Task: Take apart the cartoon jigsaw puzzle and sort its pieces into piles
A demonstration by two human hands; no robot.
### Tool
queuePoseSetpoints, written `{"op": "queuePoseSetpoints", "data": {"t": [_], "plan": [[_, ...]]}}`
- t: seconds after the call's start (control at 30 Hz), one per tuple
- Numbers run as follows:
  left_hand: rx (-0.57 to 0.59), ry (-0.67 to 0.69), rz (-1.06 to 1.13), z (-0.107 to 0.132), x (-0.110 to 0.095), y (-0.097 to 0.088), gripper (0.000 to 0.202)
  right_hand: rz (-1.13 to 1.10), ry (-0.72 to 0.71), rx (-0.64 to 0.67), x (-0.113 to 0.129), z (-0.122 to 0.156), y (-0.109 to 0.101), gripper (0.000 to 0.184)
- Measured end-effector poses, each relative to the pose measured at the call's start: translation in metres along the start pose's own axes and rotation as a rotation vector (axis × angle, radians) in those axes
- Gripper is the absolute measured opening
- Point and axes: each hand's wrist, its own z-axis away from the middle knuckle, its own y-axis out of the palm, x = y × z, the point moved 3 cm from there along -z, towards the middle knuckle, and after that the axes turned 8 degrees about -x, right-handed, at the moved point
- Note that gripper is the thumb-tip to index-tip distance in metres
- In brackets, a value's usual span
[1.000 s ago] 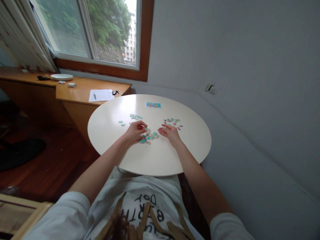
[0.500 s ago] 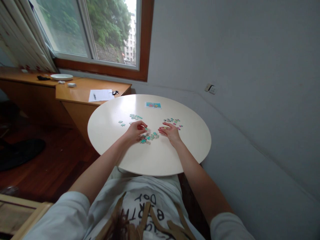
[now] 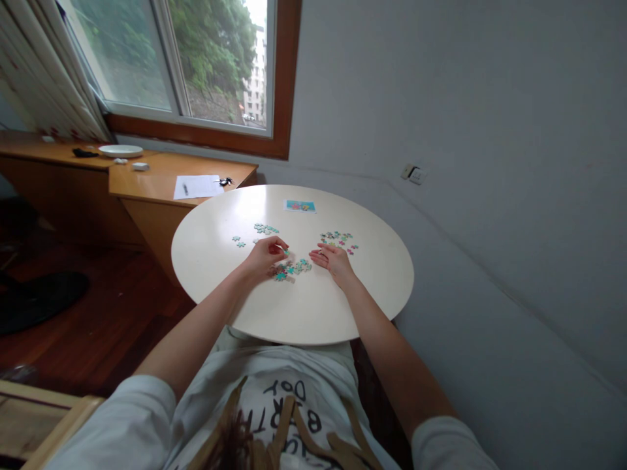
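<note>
Above the round white table, my left hand (image 3: 267,254) pinches a small green jigsaw piece (image 3: 287,252) between thumb and fingertips. Facing it, my right hand (image 3: 334,258) is half turned up with its fingers stretched out. A tiny jigsaw piece (image 3: 321,252) appears to lie between its thumb and fingers, too small to make out well. Below and between the hands is a loose pile of green and brownish pieces (image 3: 298,267), partly hidden by my left hand. Beyond my right hand lie mixed multicoloured pieces (image 3: 336,235), some of them pink.
Beyond my left hand lies a group of pale green pieces (image 3: 266,229), with a few single ones (image 3: 238,241) to its left. A picture card (image 3: 300,206) rests near the far edge of the table (image 3: 294,320). A wooden desk (image 3: 161,166) holds paper (image 3: 197,187) and keys (image 3: 226,181).
My right hand's fingers have shifted slightly, and the yellowish piece seen in them before no longer shows there. My left hand has stayed nearly still.
</note>
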Motion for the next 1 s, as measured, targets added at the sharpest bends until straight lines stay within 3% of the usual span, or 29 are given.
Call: {"op": "queuePoseSetpoints", "data": {"t": [0.17, 0.63, 0.77, 0.9, 1.0], "plan": [[-0.001, 0.007, -0.001, 0.000, -0.002, 0.000, 0.023, 0.000, -0.030, 0.015, 0.003, 0.004, 0.000, 0.018], [-0.008, 0.009, -0.030, 0.000, -0.007, -0.002, 0.028, 0.036, -0.123, 0.018, 0.005, 0.004, 0.002, 0.014], [-0.010, 0.011, -0.041, 0.000, -0.005, -0.003, 0.027, 0.003, -0.216, -0.153, 0.010, -0.008, -0.011, 0.010], [-0.018, 0.004, -0.039, 0.000, -0.004, -0.004, 0.025, -0.054, -0.320, -0.395, 0.017, -0.027, -0.042, 0.020], [-0.017, 0.007, -0.037, -0.001, -0.003, -0.003, 0.025, 0.101, -0.401, -0.521, 0.019, -0.040, -0.068, 0.024]]}}
